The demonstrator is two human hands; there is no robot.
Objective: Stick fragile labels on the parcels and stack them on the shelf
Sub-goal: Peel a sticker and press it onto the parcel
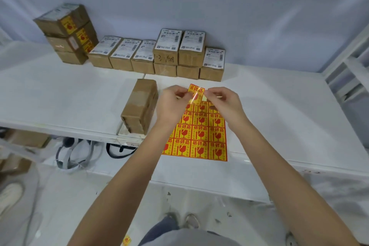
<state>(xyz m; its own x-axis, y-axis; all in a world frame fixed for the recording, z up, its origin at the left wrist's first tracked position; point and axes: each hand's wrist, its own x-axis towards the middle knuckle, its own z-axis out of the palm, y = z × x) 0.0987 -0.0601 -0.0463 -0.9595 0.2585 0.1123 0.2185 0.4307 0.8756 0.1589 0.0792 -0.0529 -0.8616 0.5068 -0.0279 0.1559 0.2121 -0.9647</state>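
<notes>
A yellow-and-red fragile label (196,91) is held above the sticker sheet (199,136), which lies flat on the white table (269,110). My left hand (172,104) pinches the label's left edge and my right hand (223,101) pinches its right edge. A brown taped parcel (139,106) lies on its side just left of my left hand, with no label visible on it. At the back left stands a stack of three parcels (67,34) that carry fragile labels.
A row of brown parcels with white shipping labels (159,54) lines the back wall, some stacked two high. A white shelf frame (351,70) stands at the right. Below the table's left part lie straps (79,154), cardboard boxes and a shoe.
</notes>
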